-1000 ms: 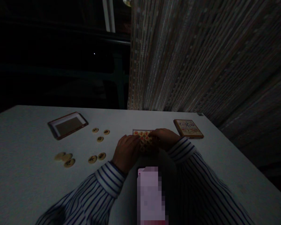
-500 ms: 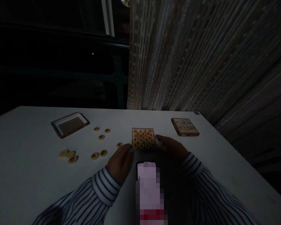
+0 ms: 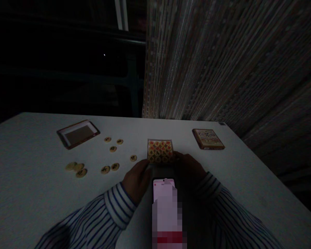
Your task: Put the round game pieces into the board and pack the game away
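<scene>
Beyond the phone (image 3: 157, 188), the case (image 3: 159, 140) holds rows of packed discs (image 3: 162, 148), left hand (image 3: 136, 178) and right hand (image 3: 190, 168) touching it, grasp indeterminable, while loose discs (image 3: 115, 166) leftward of the phone apparently remain unpacked.

Past the small box of round pieces (image 3: 160, 151), I see bare white table (image 3: 181, 129) all the way to the back edge, and then the curtain (image 3: 168, 69) hangs like a wall. The left hand (image 3: 136, 180) and right hand (image 3: 190, 168) block its 2 near corners, and the phone (image 3: 163, 193) fills the way between the sleeves (image 3: 119, 202). A hand could pass easily between the right hand and the flat box (image 3: 208, 139). The left is harder: 9 loose pieces (image 3: 115, 166) lie about, 3 bunched together, with the tray (image 3: 80, 135) behind them.
</scene>
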The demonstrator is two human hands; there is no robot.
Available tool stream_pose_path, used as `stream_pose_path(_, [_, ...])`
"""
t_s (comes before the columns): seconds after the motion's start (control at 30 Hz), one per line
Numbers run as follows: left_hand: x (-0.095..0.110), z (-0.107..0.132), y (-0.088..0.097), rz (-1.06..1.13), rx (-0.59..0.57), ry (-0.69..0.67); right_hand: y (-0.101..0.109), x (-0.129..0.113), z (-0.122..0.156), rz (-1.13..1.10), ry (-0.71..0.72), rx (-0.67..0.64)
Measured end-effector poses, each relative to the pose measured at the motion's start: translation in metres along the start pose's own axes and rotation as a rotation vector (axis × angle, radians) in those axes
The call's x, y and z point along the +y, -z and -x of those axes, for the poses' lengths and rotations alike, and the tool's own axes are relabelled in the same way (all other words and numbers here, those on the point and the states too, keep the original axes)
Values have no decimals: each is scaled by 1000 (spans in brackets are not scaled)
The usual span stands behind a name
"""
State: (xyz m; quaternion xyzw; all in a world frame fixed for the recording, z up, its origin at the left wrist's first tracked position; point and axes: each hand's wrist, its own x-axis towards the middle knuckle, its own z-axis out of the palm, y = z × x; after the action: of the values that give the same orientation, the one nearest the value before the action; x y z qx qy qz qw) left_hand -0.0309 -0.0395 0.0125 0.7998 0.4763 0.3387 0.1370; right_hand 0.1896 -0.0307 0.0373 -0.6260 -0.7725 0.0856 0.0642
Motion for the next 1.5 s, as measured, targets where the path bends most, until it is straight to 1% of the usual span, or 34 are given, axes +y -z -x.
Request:
stream_pose_path(0.13, [-1,1,-1,19,-20,5,-4,2,-1,-27,54,31])
stream_pose_path(0.23, [-4,2,-2,17,-23,12,-10,7,-3,-40,45,57])
stream_pose_path(0.37, [-6,2,-4,30,-20,17,-15,10,-4,3,87,75])
stream_pose_path(0.53, [-4,2,-2,40,-8,24,-7,5,-6,-38,149,59])
stream_pose_path(0.63, [-3,3,-1,50,-10,54,-3,2,-8,-46,175,51])
stream_pose_path(0.77, [-4,3,0,57,-19,70,-4,5,-8,-87,207,52])
stream_pose_path(0.87, [-5,3,1,60,-20,71,-8,10,-9,-113,180,30])
stream_pose_path(1.0, [-3,2,2,65,-19,74,-14,16,-10,-85,137,10])
stream_pose_path(1.13, [-2,1,3,50,-30,83,-19,18,-9,-76,62,43])
stream_pose_path(1.3, [-4,3,1,45,-21,65,-22,21,-10,-144,51,25])
stream_pose_path(1.4, [-5,3,1,26,-17,64,-22,23,-11,-149,30,-19])
stream_pose_path(1.5, [-4,3,2,27,-15,62,-21,23,-11,-134,29,-21])
